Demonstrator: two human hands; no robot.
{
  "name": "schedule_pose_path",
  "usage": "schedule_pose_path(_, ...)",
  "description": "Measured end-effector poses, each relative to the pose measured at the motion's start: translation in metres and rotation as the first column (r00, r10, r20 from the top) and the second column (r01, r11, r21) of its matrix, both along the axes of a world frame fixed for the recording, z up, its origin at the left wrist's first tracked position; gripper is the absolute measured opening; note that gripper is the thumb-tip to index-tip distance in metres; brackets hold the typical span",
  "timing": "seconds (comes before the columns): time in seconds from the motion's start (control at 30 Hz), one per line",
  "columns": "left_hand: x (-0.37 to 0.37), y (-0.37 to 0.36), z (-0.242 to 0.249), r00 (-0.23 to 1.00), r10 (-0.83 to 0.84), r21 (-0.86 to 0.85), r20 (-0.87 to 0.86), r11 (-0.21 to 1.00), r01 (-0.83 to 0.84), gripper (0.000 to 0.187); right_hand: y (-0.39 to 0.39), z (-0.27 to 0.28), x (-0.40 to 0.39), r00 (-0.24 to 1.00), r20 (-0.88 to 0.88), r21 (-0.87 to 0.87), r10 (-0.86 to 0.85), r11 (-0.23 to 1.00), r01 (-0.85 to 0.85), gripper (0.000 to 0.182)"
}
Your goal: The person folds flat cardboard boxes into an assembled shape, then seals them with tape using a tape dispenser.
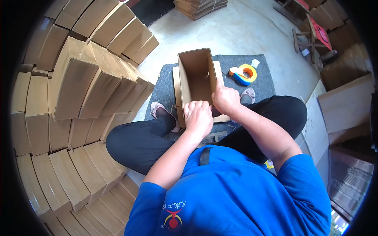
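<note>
Between my knees stands an open cardboard box [194, 63], its hollow inside facing me. My left hand [198, 117] is closed over the near edge, its fingers bent toward the inside. My right hand [226, 100] grips the near right corner, with the index finger stretched along the right wall and the other fingers curled. What lies under both palms is hidden. More flat cardboard [176, 88] shows beneath and beside the box. To the right, a tape dispenser [239, 76] with a yellow roll rests on the grey mat [261, 72].
Stacked cardboard boxes [75, 86] rise close on my left. A bundle of flattened cardboard [201, 8] sits at the back. On the right are a wooden stool [315, 35] with a red top and a large pale panel [346, 104]. My feet rest on either side of the box.
</note>
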State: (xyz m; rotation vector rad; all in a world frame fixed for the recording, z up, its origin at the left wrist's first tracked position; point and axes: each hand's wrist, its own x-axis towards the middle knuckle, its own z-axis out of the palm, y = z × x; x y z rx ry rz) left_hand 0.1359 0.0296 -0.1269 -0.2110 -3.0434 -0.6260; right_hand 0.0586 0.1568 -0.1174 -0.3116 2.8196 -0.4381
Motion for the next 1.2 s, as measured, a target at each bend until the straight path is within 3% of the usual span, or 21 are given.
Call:
schedule_pose_path(0.03,-0.012,0.002,-0.012,0.999,0.041,-0.017,-0.003,0.999,-0.042,0.024,0.001,-0.002,0.001,1.0,-0.001,-0.004,-0.004,1.0,0.004,0.061)
schedule_pose_path(0.07,-0.023,0.002,-0.021,0.983,0.087,-0.057,0.16,0.995,-0.078,0.025,0.002,-0.002,0.001,1.0,-0.003,-0.008,-0.01,1.0,0.01,0.062)
schedule_pose_path(0.13,-0.034,0.006,-0.054,0.942,0.168,-0.129,0.292,0.982,-0.135,0.033,0.0,0.005,0.004,1.0,0.017,0.005,-0.002,1.0,0.002,0.065)
schedule_pose_path(0.17,-0.042,0.009,-0.037,0.86,0.171,-0.106,0.481,0.985,-0.136,0.044,-0.003,0.003,0.005,1.0,0.016,0.0,-0.026,1.0,0.026,0.065)
schedule_pose_path(0.27,-0.053,0.016,-0.031,0.824,0.141,-0.122,0.549,0.989,-0.087,0.046,0.0,-0.005,0.009,0.997,-0.024,-0.077,-0.072,0.995,0.07,0.059)
schedule_pose_path(0.33,-0.08,0.01,-0.046,0.934,0.144,-0.159,0.327,0.983,-0.096,0.045,-0.001,-0.01,0.005,0.996,-0.017,-0.093,-0.086,0.992,0.084,0.059)
schedule_pose_path(0.43,-0.137,0.002,-0.01,0.963,0.133,0.114,-0.236,0.987,-0.109,0.054,0.003,-0.008,0.003,0.997,0.003,-0.08,-0.071,0.994,0.071,0.057)
schedule_pose_path(0.53,-0.178,-0.004,0.011,0.941,0.113,0.026,-0.318,0.994,-0.11,0.065,0.005,-0.01,0.001,0.998,0.006,-0.098,-0.07,0.993,0.07,0.055)
schedule_pose_path(0.63,-0.169,-0.004,-0.01,0.987,0.155,-0.013,-0.04,0.988,-0.155,0.069,0.008,-0.014,-0.003,0.997,-0.016,-0.096,-0.069,0.993,0.067,0.058)
schedule_pose_path(0.67,-0.159,-0.002,-0.02,0.983,0.154,-0.07,-0.097,0.984,-0.161,0.066,0.009,-0.017,-0.003,0.997,-0.051,-0.086,-0.064,0.995,0.059,0.06)
schedule_pose_path(0.73,-0.137,0.011,-0.035,0.964,0.254,-0.067,0.078,0.966,-0.249,0.061,0.009,-0.012,-0.004,0.996,-0.014,-0.111,-0.084,0.99,0.082,0.058)
schedule_pose_path(0.77,-0.131,0.012,-0.045,0.95,0.255,-0.122,0.182,0.964,-0.236,0.067,0.008,-0.009,-0.002,0.996,0.018,-0.133,-0.092,0.987,0.093,0.057)
schedule_pose_path(0.83,-0.13,0.008,-0.072,0.953,0.23,-0.141,0.197,0.969,-0.204,0.076,0.007,-0.009,-0.002,0.997,0.021,-0.133,-0.075,0.988,0.077,0.058)
schedule_pose_path(0.93,-0.147,0.006,-0.039,0.862,0.163,-0.226,0.48,0.972,-0.058,0.077,0.008,-0.009,-0.005,0.996,-0.004,-0.121,-0.093,0.988,0.092,0.058)
schedule_pose_path(0.97,-0.145,0.005,-0.035,0.888,0.149,-0.193,0.434,0.979,-0.07,0.064,0.01,-0.009,-0.007,0.996,-0.009,-0.122,-0.088,0.989,0.087,0.058)
schedule_pose_path(1.03,-0.151,-0.004,0.004,0.768,0.083,0.09,0.635,0.979,-0.181,0.049,0.011,-0.01,-0.007,0.997,0.01,-0.113,-0.072,0.991,0.073,0.058)
schedule_pose_path(1.07,-0.137,-0.01,0.009,0.896,0.082,0.264,0.436,0.94,-0.214,0.037,0.012,-0.01,-0.007,0.997,0.015,-0.118,-0.077,0.99,0.078,0.058)
schedule_pose_path(1.1,-0.117,-0.017,0.016,0.986,0.118,0.225,0.114,0.964,-0.141,0.039,0.011,-0.009,-0.007,0.997,0.004,-0.117,-0.075,0.99,0.075,0.058)
schedule_pose_path(1.13,-0.098,-0.026,0.021,0.968,0.117,0.163,-0.221,0.983,-0.081,0.04,0.01,-0.009,-0.006,0.997,-0.006,-0.116,-0.073,0.991,0.072,0.058)
schedule_pose_path(1.17,-0.084,-0.039,0.014,0.937,0.146,0.133,-0.317,0.985,-0.108,0.051,0.008,-0.01,-0.004,0.997,0.004,-0.121,-0.075,0.99,0.075,0.058)
schedule_pose_path(1.2,-0.073,-0.049,-0.002,0.946,0.207,0.201,-0.249,0.967,-0.159,0.058,0.006,-0.01,-0.002,0.998,-0.017,-0.097,-0.061,0.994,0.059,0.058)
